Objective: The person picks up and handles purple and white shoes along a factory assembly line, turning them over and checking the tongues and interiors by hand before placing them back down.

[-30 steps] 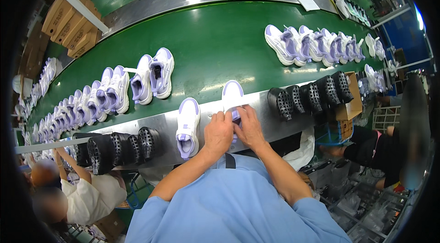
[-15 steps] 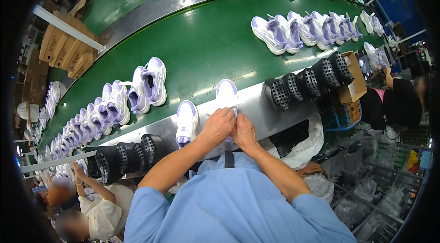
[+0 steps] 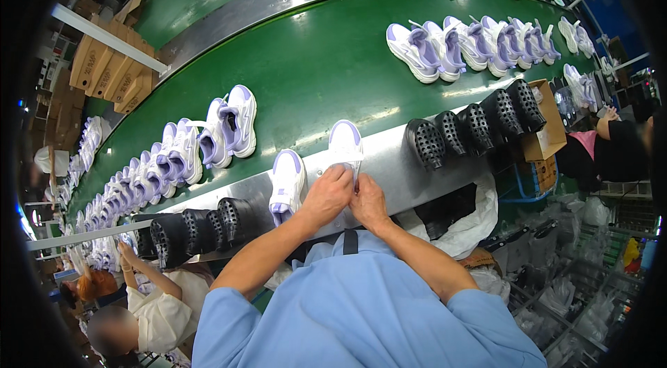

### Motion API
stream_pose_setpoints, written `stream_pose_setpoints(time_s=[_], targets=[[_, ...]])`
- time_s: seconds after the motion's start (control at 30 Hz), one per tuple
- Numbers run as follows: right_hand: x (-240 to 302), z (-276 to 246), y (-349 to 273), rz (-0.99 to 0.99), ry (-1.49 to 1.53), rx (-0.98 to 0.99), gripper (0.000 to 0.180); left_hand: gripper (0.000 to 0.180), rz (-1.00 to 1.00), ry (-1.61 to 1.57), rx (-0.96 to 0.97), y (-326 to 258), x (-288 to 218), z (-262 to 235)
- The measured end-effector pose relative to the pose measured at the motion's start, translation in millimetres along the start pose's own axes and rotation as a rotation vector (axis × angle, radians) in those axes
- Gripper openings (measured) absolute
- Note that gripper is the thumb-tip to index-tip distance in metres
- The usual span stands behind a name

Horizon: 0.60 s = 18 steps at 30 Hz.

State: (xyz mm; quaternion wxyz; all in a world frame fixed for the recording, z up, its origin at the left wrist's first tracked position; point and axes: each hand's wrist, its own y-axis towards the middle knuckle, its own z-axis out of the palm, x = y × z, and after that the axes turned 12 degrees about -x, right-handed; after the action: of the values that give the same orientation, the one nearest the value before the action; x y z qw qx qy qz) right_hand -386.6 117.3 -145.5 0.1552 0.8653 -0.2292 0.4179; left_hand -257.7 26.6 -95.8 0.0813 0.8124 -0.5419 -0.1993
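Note:
A white and lavender sneaker (image 3: 345, 140) stands toe-away on the steel ledge in front of me. My left hand (image 3: 331, 191) lies over its upper, fingers bent and pressed together at the throat. On the shoe's right side my right hand (image 3: 368, 200) pinches at the same spot, its fingertips close to the left ones. The exact part between the fingertips is hidden, as is most of the heel. A matching sneaker (image 3: 287, 180) stands just left of my left hand, untouched.
Rows of sneakers stand on the green belt at left (image 3: 182, 153) and far right (image 3: 427, 48). Black perforated moulds line the ledge at left (image 3: 236, 222) and right (image 3: 425, 142). A cardboard box (image 3: 549, 125) is beyond the right moulds. Co-workers sit at lower left (image 3: 163, 305) and far right.
The whole view has shifted slightly, so the surroundings sit a little further right. Both hands stay at the same sneaker with only small finger movement.

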Motion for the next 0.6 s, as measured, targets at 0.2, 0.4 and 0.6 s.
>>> stream_pose_setpoints(time_s=[0.2,0.4,0.6], targets=[[-4,4,-4,0.103,0.107,0.106,0.024,0.022,-0.660,-0.058,-0.286,-35,-40,-10],[-13,23,-12,0.096,0.233,0.140,0.020,0.027,-0.788,0.065,-0.331,-22,-33,22],[10,-37,47,0.636,0.612,0.149,0.029,0.032,-0.985,-0.135,-0.351,-35,-26,23]])
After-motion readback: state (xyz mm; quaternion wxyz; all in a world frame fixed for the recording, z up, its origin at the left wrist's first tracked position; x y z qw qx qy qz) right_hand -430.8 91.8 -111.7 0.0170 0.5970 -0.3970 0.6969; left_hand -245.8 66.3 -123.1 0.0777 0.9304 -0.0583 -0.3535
